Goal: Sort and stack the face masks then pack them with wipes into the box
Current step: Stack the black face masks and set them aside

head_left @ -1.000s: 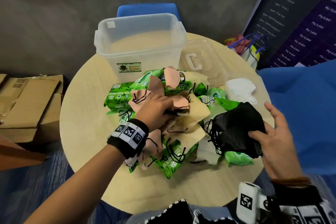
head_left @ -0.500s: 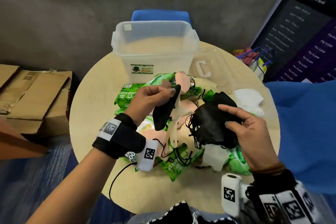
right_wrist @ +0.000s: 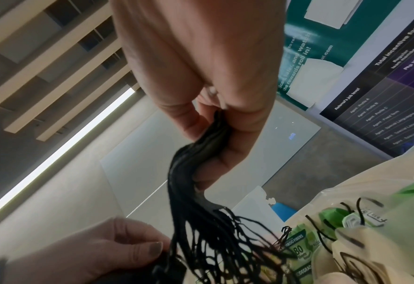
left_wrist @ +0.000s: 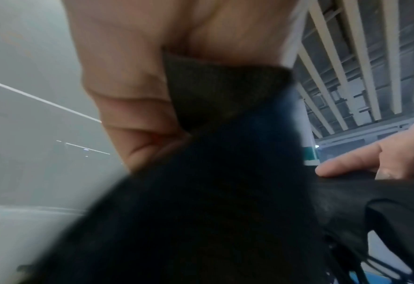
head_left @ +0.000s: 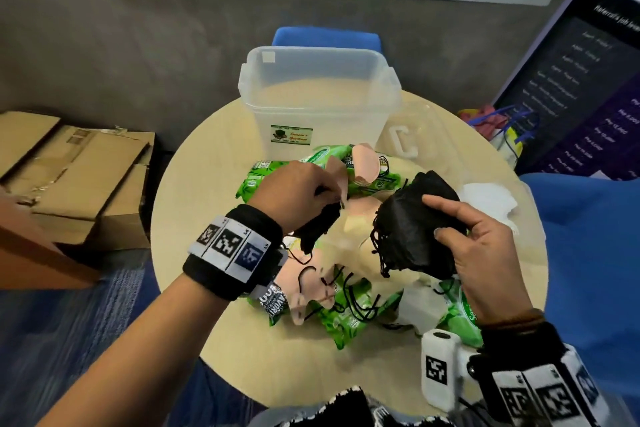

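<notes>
My left hand pinches a single black mask that hangs above the pile; the left wrist view shows the black mask filling most of the picture. My right hand grips a stack of black masks with their ear loops dangling, also seen as the stack of black masks in the right wrist view. The two hands are close together over a heap of peach masks, cream masks and green wipe packs. The clear plastic box stands open behind the heap.
The round wooden table carries everything. The box's clear lid lies right of the box, white masks at the right edge. A blue chair is behind, cardboard boxes on the floor to the left.
My left hand pulled one black mask out of the pile and lifted it. My right hand brought the black stack leftward and up, toward the left hand.
</notes>
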